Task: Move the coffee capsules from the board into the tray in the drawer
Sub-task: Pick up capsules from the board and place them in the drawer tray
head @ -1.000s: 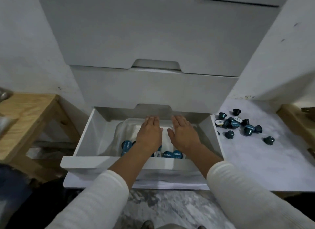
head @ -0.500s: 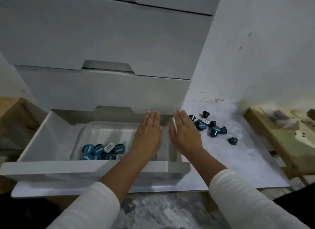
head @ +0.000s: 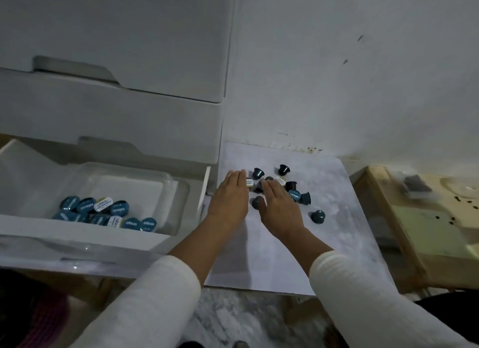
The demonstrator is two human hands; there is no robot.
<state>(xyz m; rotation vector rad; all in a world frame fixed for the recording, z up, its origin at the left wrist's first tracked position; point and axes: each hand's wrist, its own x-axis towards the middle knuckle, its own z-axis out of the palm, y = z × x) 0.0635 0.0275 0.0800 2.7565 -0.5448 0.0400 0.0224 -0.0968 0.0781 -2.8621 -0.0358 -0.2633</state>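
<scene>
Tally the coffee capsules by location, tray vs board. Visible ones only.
Capsules in the tray: 10
Capsules on the board: 11
Total: 21
These are visible counts. The left hand and right hand lie flat over part of the pile on the board, and the capsules overlap in the tray, so either count could be low.

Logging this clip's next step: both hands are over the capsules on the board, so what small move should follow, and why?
Probably close both hands inward to scoop the cluster. The left hand and right hand lie flat and empty either side of the loose capsules on the board, while the tray holds others.
</scene>
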